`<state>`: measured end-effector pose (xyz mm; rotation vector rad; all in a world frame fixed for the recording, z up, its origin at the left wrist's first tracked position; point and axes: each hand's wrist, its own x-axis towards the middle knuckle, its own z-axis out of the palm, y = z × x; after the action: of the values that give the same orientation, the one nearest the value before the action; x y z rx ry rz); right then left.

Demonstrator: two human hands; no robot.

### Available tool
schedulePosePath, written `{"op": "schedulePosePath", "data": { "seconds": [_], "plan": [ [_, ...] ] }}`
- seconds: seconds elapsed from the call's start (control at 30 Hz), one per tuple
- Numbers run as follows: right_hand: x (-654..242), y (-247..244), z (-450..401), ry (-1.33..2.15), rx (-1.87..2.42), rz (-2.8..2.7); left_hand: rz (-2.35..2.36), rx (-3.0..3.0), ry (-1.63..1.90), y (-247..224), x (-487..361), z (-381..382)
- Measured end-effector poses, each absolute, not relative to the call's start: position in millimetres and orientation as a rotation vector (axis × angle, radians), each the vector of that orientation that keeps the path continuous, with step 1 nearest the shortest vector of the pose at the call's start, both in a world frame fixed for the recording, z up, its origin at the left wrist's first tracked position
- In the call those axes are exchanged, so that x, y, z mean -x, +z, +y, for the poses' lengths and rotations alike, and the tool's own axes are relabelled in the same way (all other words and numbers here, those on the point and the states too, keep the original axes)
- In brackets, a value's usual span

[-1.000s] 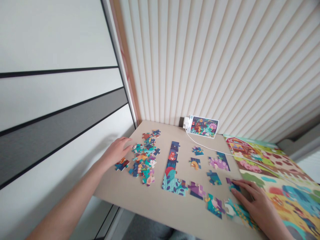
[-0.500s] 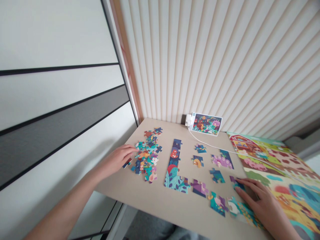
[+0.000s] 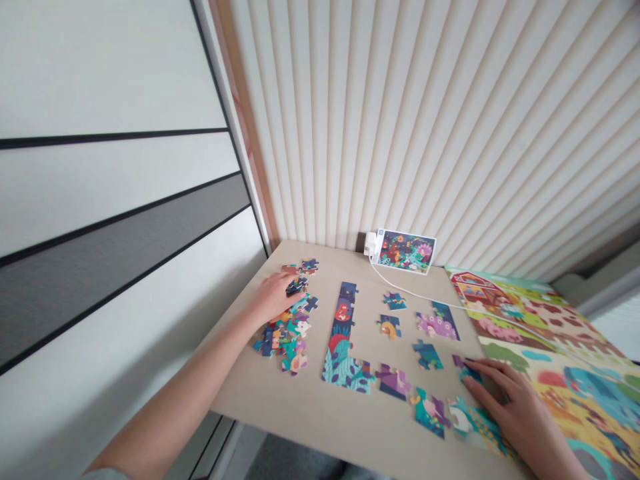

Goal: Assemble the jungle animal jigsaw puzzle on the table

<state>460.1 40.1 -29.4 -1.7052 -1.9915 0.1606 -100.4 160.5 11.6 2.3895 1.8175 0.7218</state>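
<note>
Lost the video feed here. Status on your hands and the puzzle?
Left hand on loose jigsaw pieces. Right hand on a purple-and-teal piece. White cable beyond, clear of both hands.

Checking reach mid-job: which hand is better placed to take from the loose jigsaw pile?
Left, probably: the left hand rests on the loose jigsaw pieces, while the right hand lies far across the tan board.
</note>
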Motion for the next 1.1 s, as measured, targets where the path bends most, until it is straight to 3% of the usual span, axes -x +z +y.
{"op": "schedulePosePath", "data": {
  "seconds": [0.37,0.6,0.9,1.1],
  "plan": [
    [-465.3,-33.0,41.1,0.173,1.718,-2.013,1.748,-2.343,0.870,5.7,106.3,161.4],
    [-465.9,-32.6,42.7,0.165,1.712,-2.025,1.732,-2.423,0.689,7.2,106.1,147.1],
    [-464.9,-32.4,41.1,0.152,1.700,-2.020,1.589,-2.295,0.930,9.9,104.5,147.0],
    [-461.8,-29.0,39.6,0.159,1.689,-2.014,1.496,-2.373,0.869,17.2,98.9,140.1]
  ]
}}
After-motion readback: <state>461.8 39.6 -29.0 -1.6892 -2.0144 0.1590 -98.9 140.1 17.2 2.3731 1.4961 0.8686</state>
